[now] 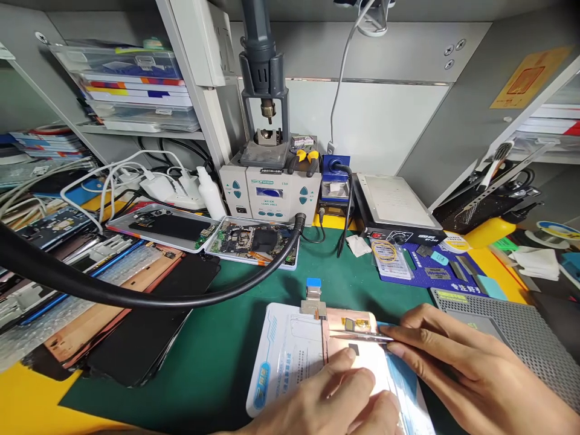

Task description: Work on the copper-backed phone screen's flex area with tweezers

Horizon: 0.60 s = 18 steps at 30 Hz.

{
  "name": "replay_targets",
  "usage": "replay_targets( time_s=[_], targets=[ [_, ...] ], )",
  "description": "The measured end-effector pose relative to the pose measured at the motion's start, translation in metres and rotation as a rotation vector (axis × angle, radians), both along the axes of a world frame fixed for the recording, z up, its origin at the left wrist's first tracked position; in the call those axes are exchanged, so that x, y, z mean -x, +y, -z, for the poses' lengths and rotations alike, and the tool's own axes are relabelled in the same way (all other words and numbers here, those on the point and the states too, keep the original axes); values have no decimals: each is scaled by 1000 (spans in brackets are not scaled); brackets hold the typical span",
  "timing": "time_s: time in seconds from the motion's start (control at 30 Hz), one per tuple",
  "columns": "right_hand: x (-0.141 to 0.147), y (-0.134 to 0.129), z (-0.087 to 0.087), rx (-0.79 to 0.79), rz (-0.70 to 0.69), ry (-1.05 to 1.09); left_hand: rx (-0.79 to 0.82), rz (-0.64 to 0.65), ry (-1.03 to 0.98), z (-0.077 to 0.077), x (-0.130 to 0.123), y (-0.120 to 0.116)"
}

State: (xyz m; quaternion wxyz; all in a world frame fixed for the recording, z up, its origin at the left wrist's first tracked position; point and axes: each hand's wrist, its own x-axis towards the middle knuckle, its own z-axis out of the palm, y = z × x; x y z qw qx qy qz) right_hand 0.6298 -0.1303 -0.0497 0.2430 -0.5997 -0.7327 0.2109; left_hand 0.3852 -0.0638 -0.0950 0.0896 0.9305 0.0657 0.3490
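Note:
My right hand [462, 356] pinches metal tweezers [367, 336] between thumb and fingers. Their tips point left across a copper-coloured phone screen panel [344, 317], just below a small chip on its amber flex cable [361, 323]. My left hand [326, 399] has bent fingers pressing on the panel's bright lower part, close to a small black square [353, 349]. Glare hides detail there. Beneath the panel lies a white printed card or package [281, 356]. A metal clip [313, 307] with a blue top grips its upper edge.
A thick black hose [149, 299] arcs across the left from the hot-air station [272, 193]. Opened phones [258, 241] lie before it, with stacked panels [154, 320] at left. A grey perforated plate [534, 338] borders my right hand. A blue-purple mat [421, 266] carries blades.

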Motion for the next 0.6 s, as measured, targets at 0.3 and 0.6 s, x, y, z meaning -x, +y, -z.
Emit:
replay_targets(
  time_s=[0.3, 0.6],
  targets=[
    [1, -5, -1, 86, -3, -33, -7, 7, -34, -5, 0, 1],
    [-1, -3, -1, 34, -52, -25, -118, 0, -28, -9, 2, 4]
  ],
)
